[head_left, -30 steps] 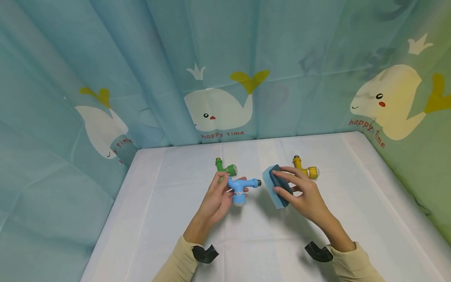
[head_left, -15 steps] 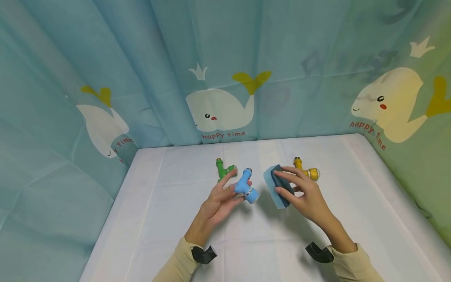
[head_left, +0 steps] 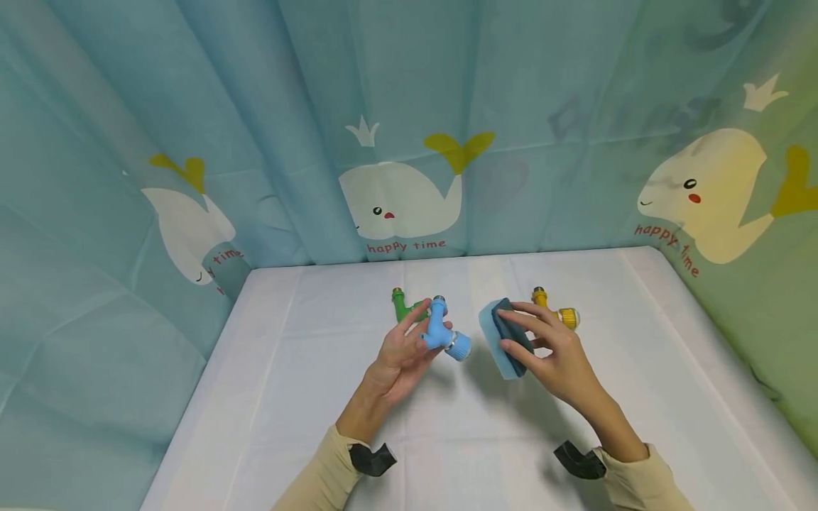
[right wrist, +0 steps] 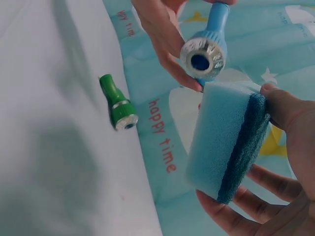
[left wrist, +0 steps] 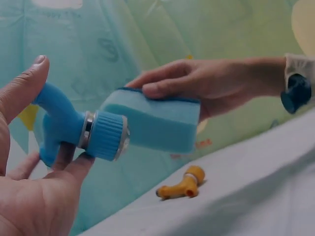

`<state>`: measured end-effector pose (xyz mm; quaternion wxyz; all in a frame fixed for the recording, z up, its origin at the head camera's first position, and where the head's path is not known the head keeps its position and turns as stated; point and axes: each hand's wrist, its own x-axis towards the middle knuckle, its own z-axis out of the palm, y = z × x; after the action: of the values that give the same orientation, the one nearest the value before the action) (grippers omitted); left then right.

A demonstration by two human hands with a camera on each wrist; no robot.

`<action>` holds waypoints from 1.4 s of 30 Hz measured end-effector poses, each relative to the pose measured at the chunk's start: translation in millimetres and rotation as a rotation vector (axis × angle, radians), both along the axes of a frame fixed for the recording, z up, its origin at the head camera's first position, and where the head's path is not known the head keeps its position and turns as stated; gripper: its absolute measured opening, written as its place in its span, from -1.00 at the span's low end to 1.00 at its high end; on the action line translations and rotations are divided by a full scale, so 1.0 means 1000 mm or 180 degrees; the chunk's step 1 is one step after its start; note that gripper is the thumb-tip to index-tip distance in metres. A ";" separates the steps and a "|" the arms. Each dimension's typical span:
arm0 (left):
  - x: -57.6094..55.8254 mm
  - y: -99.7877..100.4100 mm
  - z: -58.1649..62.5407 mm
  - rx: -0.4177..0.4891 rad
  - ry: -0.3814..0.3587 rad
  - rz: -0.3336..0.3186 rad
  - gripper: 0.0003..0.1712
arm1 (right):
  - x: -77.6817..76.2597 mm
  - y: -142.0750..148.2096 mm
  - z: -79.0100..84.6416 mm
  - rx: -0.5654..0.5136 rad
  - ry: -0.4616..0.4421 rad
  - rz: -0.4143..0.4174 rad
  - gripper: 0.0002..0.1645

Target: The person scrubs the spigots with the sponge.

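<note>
A light blue plastic faucet with a ribbed knob is held above the table by my left hand, between thumb and fingers. In the left wrist view the thumb presses its upper end while fingertips support it from below. My right hand pinches a sponge, light blue foam with a dark blue scouring layer, thumb and fingers on its edges. The foam side faces the faucet, with a gap between them in the head view. A green faucet lies behind my left hand, and a yellow faucet lies beyond my right.
A white cloth covers the table. Behind and beside it hangs a blue-green curtain printed with whales. Each sleeve cuff carries a black strap piece, such as the left strap.
My left hand has turned the blue faucet: its threaded end swung from pointing right to pointing up and away, its knob now facing the sponge. The right hand and sponge stay nearly still.
</note>
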<state>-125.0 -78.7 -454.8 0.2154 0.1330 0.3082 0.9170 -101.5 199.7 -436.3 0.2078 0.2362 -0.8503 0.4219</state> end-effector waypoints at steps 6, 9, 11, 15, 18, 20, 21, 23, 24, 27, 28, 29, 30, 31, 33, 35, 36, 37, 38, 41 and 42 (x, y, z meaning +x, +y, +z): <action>0.000 0.005 0.006 -0.0506 0.0512 0.0293 0.23 | -0.002 -0.022 0.022 -0.0094 0.0057 0.0297 -0.33; 0.001 0.007 0.009 -0.0686 0.0735 0.0320 0.26 | 0.000 -0.037 0.034 0.0025 0.0143 0.0474 -0.35; 0.002 0.008 0.012 -0.0723 0.0850 0.0336 0.27 | 0.002 -0.044 0.039 0.0166 0.0262 0.0511 -0.38; 0.004 0.006 0.014 -0.0755 0.0963 0.0398 0.27 | 0.002 -0.047 0.040 0.0450 0.0524 0.0342 -0.40; 0.003 0.004 0.013 -0.0775 0.0998 0.0411 0.31 | 0.006 -0.046 0.038 0.0392 0.0520 0.0391 -0.41; 0.003 0.004 0.011 -0.0738 0.1012 0.0401 0.33 | 0.011 -0.048 0.038 0.0360 0.0498 0.0500 -0.44; 0.003 0.004 0.011 -0.0712 0.1021 0.0391 0.34 | 0.014 -0.049 0.039 0.0367 0.0489 0.0552 -0.45; 0.004 0.004 0.011 -0.0681 0.1031 0.0376 0.33 | 0.016 -0.050 0.041 0.0521 0.0543 0.0522 -0.49; 0.004 0.004 0.012 -0.0672 0.1041 0.0372 0.33 | 0.015 -0.050 0.041 0.0617 0.0596 0.0444 -0.50; 0.005 0.003 0.012 -0.0663 0.1033 0.0363 0.31 | 0.013 -0.049 0.043 0.0707 0.0662 0.0233 -0.51; 0.005 0.003 0.012 -0.0650 0.1014 0.0358 0.31 | 0.013 -0.050 0.044 0.0691 0.0671 0.0239 -0.50; 0.005 0.002 0.013 -0.0633 0.1002 0.0354 0.31 | 0.013 -0.050 0.043 0.0669 0.0680 0.0270 -0.50; 0.005 0.002 0.013 -0.0612 0.0991 0.0351 0.31 | 0.013 -0.051 0.043 0.0646 0.0680 0.0313 -0.49; 0.005 0.002 0.012 -0.0601 0.0976 0.0347 0.31 | 0.013 -0.052 0.042 0.0649 0.0686 0.0341 -0.50; 0.005 0.001 0.012 -0.0596 0.0965 0.0337 0.31 | 0.012 -0.052 0.040 0.0685 0.0687 0.0336 -0.49; 0.005 0.000 0.012 -0.0618 0.0972 0.0343 0.31 | 0.010 -0.051 0.038 0.0757 0.0696 0.0178 -0.48; 0.005 -0.001 0.012 -0.0632 0.0969 0.0350 0.30 | 0.009 -0.050 0.036 0.0744 0.0677 0.0104 -0.47; 0.005 -0.001 0.012 -0.0634 0.0978 0.0354 0.28 | 0.009 -0.049 0.035 0.0705 0.0644 0.0043 -0.46; 0.005 -0.002 0.011 -0.0624 0.0981 0.0359 0.25 | 0.009 -0.049 0.034 0.0627 0.0594 0.0027 -0.43; 0.005 -0.003 0.012 -0.0548 0.0955 0.0372 0.17 | 0.011 -0.049 0.031 0.0477 0.0514 0.0101 -0.41; 0.005 -0.004 0.013 -0.0530 0.0954 0.0379 0.16 | 0.011 -0.050 0.030 0.0468 0.0510 0.0127 -0.41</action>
<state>-120.3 -82.2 -441.9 0.1226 0.2314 0.4191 0.8694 -90.4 150.1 -406.0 0.2487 0.3007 -0.8547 0.3422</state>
